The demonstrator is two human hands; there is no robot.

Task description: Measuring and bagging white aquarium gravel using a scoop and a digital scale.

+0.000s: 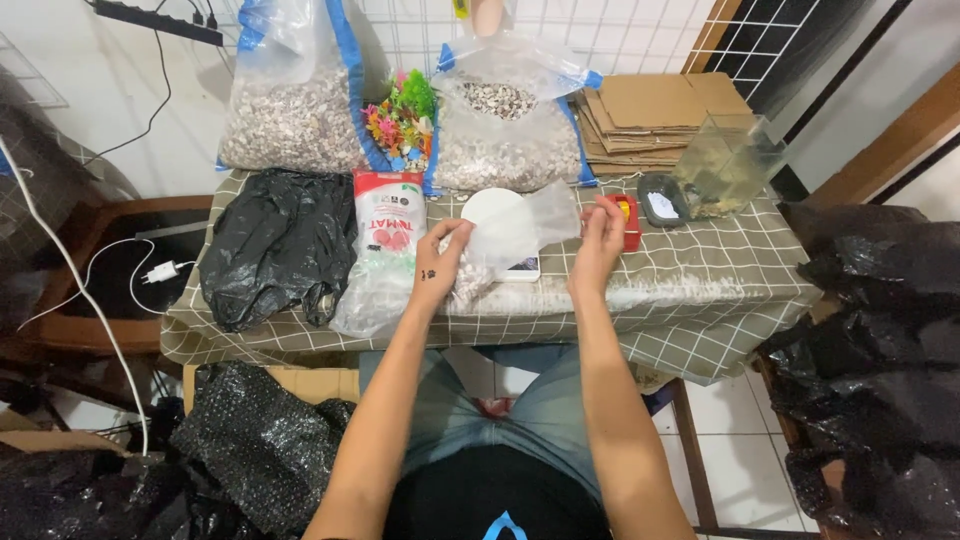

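head view: both hands are raised over the near edge of the bench (700, 290), which wears a checked olive cloth. the left hand (440, 255) pinches the lower left part of a small clear plastic bag (520, 225), fingers clenched on the film; the right hand (600, 235) grips the bag's upper right edge, so the bag is stretched between the two hands, just above the cloth. some pale gravel seems to sit in the bag's lower corner by the left hand. behind the bag a white round lid (490, 207) lies on the bench, and a red item (628, 220) shows just past the right hand. left of the left hand stands a red and white printed pouch (388, 220), and beside that a crumpled black plastic bag (280, 245). along the back edge two large clear sacks of gravel (300, 120) (505, 135) flank a bunch of colourful plastic plants (400, 120). at the right back lie flat cardboard pieces (650, 115), a small glass tank (725, 165) and a dark oval dish (662, 200).
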